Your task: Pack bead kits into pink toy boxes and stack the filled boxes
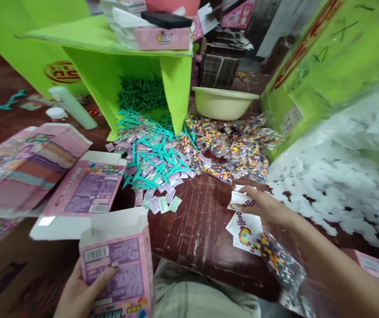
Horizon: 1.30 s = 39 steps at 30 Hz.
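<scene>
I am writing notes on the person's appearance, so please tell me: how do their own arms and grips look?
The left grip and right grip are bare human hands, without gloves. The right forearm shows no sleeve, watch or marking; little of the left one is visible. Pale cloth covers the lap.

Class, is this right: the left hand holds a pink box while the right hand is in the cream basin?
The basin is wrong: the head view shows the right hand at printed pattern sheets. The left hand does hold a pink box.
</scene>
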Available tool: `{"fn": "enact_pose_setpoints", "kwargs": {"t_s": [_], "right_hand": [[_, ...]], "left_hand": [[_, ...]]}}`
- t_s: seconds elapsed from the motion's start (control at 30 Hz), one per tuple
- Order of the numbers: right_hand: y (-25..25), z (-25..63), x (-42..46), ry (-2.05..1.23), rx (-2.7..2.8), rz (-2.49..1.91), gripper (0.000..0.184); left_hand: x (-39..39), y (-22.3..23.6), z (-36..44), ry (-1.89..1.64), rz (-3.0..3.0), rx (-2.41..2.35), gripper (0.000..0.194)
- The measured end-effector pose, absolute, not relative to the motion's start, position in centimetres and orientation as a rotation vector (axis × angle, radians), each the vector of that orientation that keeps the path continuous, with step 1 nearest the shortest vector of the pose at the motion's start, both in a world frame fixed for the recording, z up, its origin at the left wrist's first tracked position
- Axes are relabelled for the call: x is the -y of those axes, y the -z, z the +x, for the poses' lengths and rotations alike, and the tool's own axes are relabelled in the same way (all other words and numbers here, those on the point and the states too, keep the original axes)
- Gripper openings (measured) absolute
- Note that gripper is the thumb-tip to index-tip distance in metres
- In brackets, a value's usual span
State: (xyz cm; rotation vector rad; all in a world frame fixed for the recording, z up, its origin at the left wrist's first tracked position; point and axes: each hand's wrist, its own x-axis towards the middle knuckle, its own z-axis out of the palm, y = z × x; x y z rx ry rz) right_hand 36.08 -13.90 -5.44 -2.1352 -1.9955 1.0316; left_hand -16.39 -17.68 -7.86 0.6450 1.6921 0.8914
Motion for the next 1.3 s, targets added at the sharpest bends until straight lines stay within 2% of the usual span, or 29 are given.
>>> {"fn": "enact_pose_setpoints", "kwargs": {"t_s": [0.03, 0.13, 0.2, 0.23, 0.33, 0.4, 0.57, 0.73, 0.83, 0.97, 1.03, 1.2, 1.3], "right_hand": [[4.8, 35.2, 13.0, -1.140, 2.023, -1.981, 0.032], [3.8, 30.4, 9.1, -1.438, 2.235, -1.476, 0.035], [4.4, 26.0, 6.1, -1.416, 2.494, -1.319, 0.028], [5.0, 23.7, 4.6, -1.342, 2.629, -1.307, 0.026], [7.1, 18.1, 1.1, -1.164, 2.809, -1.376, 0.045], [8.1, 16.1, 0.2, -1.069, 2.869, -1.425, 0.049], [7.8, 15.7, 1.1, -0.907, 2.998, -1.424, 0.032], [5.8, 17.2, -1.8, -0.894, 3.032, -1.407, 0.026], [5.0, 17.5, -6.0, -0.781, 3.004, -1.469, 0.023], [5.5, 16.4, -9.4, -0.653, 2.987, -1.581, 0.026], [5.7, 16.1, -9.6, -0.608, 2.962, -1.589, 0.022], [3.0, 18.2, -7.6, -0.540, 2.781, -1.528, 0.011], [0.5, 19.3, -4.0, -0.688, 2.415, -1.396, 0.023]], "left_hand": [[17.8, 7.7, -16.2, -0.906, 0.658, -1.678, 0.077], [17.9, 7.5, -15.2, -0.966, 0.664, -1.625, 0.076], [17.9, 7.6, -14.5, -0.979, 0.635, -1.586, 0.077], [18.0, 7.7, -14.2, -0.983, 0.628, -1.566, 0.079], [18.6, 8.0, -13.8, -0.992, 0.616, -1.518, 0.085], [19.2, 8.1, -13.8, -0.995, 0.591, -1.508, 0.085], [20.0, 8.6, -14.7, -0.985, 0.445, -1.528, 0.093], [18.8, 9.2, -15.2, -0.964, 0.416, -1.474, 0.105], [17.6, 8.7, -14.7, -0.976, 0.468, -1.464, 0.098], [16.5, 7.5, -13.0, -1.018, 0.591, -1.393, 0.069], [16.3, 7.0, -12.1, -1.030, 0.661, -1.371, 0.062], [16.2, 6.7, -10.8, -1.094, 0.724, -1.412, 0.060], [15.4, 6.6, -9.5, -1.101, 0.754, -1.449, 0.061]]}}
